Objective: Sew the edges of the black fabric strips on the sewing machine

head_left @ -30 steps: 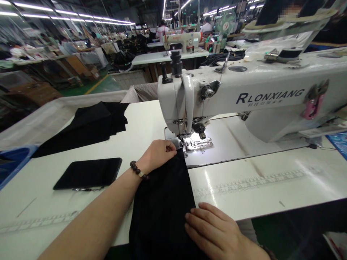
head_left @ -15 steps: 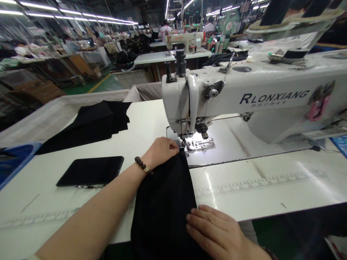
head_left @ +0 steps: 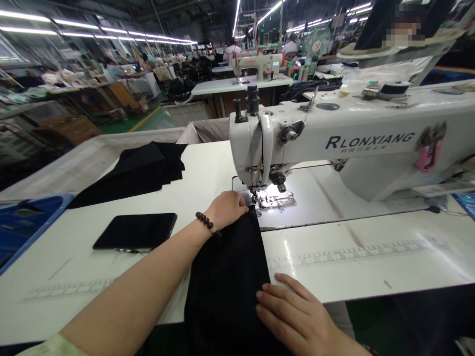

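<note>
A strip of black fabric (head_left: 226,277) runs from the table's near edge up to the presser foot (head_left: 272,199) of a white sewing machine (head_left: 334,138). My left hand (head_left: 226,207), a bead bracelet on its wrist, has its fingers closed on the fabric's far end just left of the needle. Near the front edge, my right hand (head_left: 300,316) lies flat with fingers stretched along the fabric's right edge.
A black phone (head_left: 135,230) lies left of my forearm. A pile of black fabric (head_left: 137,170) sits farther back left, and a blue bin (head_left: 22,222) stands at the table's left end. A measuring scale (head_left: 352,251) is printed on the white table. Other sewing stations and people fill the background.
Both hands keep their places on the fabric. Only the view has shifted a little, so everything sits slightly farther right in the frame.
</note>
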